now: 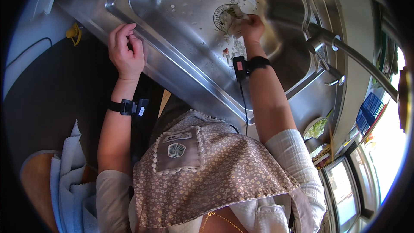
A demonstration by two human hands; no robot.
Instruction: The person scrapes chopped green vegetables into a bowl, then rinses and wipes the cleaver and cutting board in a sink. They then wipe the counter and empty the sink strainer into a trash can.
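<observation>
My right hand (253, 27) reaches into the stainless steel sink basin (181, 35) with its fingers closed on a pale, wet clump of scraps (234, 22); the exact material is hard to tell. The clump hangs over the round drain strainer (221, 17), partly hiding it. Bits of vegetable scrap, some green and one reddish piece (225, 51), lie scattered on the basin floor. Above the sink's front rim my left hand (127, 51) is raised with fingers curled, holding nothing that I can see. Each wrist wears a black strap with a small device.
A metal faucet (323, 40) rises at the right of the basin, its spout extending right. A bowl of chopped green vegetable (315, 127) stands on the right counter. Light blue towels (72, 181) hang at lower left. A blue plastic basket (369, 110) is near the window.
</observation>
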